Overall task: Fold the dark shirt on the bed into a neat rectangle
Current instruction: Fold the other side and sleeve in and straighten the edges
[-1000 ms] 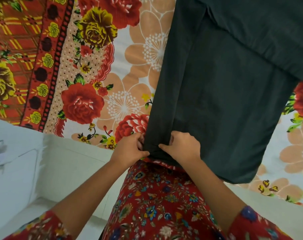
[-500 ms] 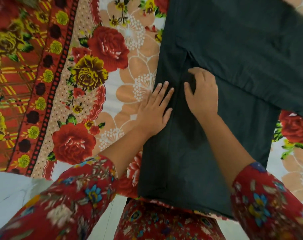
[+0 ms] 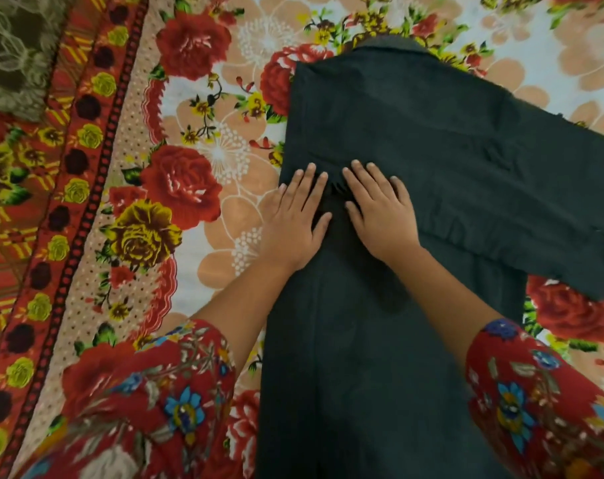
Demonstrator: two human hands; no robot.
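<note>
Head view: the dark shirt lies flat on the bed, running from the upper middle of the frame down to the bottom edge. One sleeve is folded across its body and reaches out to the right edge. The bed is covered by a floral sheet with red and yellow roses and a red patterned border down the left side.

Both hands rest palm down at the frame's centre, fingers spread wide and gripping nothing. The left hand straddles the shirt's left edge, partly on the sheet. The right hand presses on the cloth just beside it, at a small bunch of wrinkles. Red flowered sleeves fill the lower corners.
</note>
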